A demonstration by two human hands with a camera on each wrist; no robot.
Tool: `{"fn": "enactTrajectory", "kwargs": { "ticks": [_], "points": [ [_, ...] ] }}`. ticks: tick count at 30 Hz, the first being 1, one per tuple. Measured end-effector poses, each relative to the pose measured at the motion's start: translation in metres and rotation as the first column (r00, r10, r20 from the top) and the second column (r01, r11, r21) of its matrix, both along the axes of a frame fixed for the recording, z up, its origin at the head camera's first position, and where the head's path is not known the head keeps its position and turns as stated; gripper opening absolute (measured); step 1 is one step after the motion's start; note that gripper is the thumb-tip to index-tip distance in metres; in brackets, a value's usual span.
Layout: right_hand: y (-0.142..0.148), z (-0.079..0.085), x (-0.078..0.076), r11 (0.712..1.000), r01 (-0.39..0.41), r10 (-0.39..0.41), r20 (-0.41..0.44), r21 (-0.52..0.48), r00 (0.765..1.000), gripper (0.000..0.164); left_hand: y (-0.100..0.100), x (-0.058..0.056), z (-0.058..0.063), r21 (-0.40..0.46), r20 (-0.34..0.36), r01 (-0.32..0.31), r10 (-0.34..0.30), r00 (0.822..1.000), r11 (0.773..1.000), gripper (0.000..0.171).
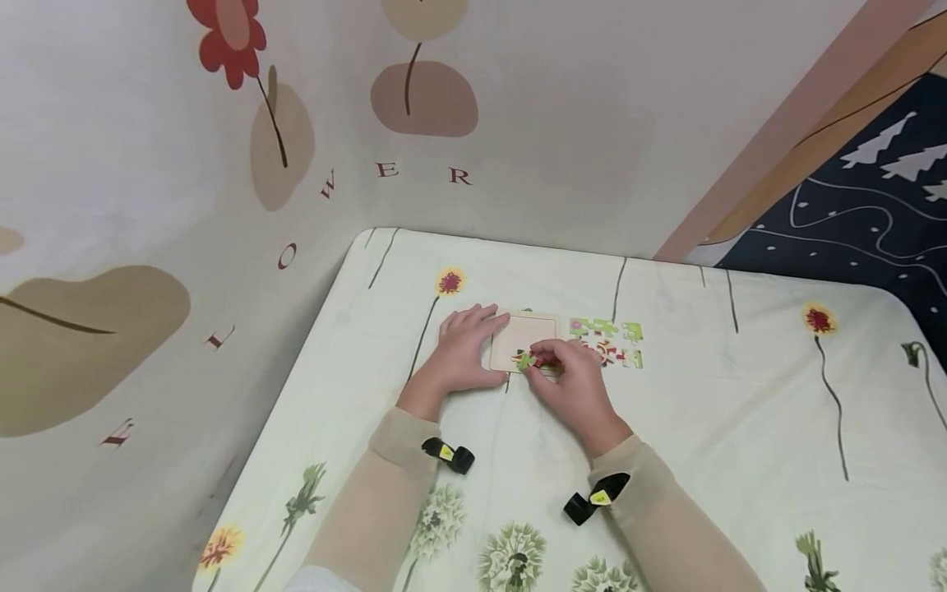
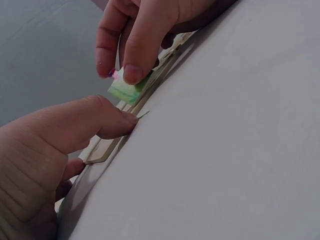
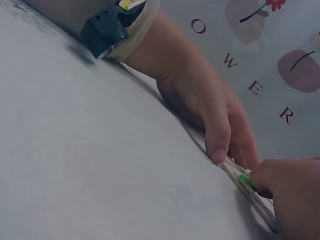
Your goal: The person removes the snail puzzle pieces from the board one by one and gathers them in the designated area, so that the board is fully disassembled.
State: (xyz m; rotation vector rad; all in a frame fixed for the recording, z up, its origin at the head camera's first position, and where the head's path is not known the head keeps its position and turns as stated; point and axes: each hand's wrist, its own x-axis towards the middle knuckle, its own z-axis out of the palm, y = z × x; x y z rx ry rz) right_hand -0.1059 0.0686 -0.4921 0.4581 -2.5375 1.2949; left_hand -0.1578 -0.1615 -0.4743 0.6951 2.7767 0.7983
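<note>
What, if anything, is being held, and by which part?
The right hand has a flat, green printed puzzle piece in its grip, pinched by the side away from the left hand, which rests against the pale, square, wood-coloured board.

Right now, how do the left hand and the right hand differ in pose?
The left hand has its thumb and fingers spread wide; the right hand has them close together. The left hand touches the jigsaw tray at its left; the right hand pinches a green jigsaw piece. Both hands are bare.
</note>
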Motion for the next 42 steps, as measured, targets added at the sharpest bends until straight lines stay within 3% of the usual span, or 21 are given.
{"fn": "enactTrajectory", "kwargs": {
  "ticks": [7, 22, 42],
  "points": [
    [0.018, 0.0, 0.008, 1.0, 0.018, -0.018, 0.019, -0.011, 1.0, 0.027, 0.002, 0.001, 0.001, -0.003, 0.006, -0.012, 0.012, 1.0, 1.0, 0.1],
    [0.06, -0.006, 0.02, 0.997, 0.075, -0.075, -0.038, -0.001, 0.996, 0.028, 0.002, 0.001, -0.004, 0.006, 0.0, -0.026, 0.026, 1.0, 1.0, 0.098],
    [0.064, -0.005, 0.022, 0.993, 0.069, -0.063, -0.066, 0.096, 0.996, 0.028, 0.003, 0.004, 0.003, -0.011, 0.01, -0.024, 0.024, 1.0, 1.0, 0.097]
  ]
}}
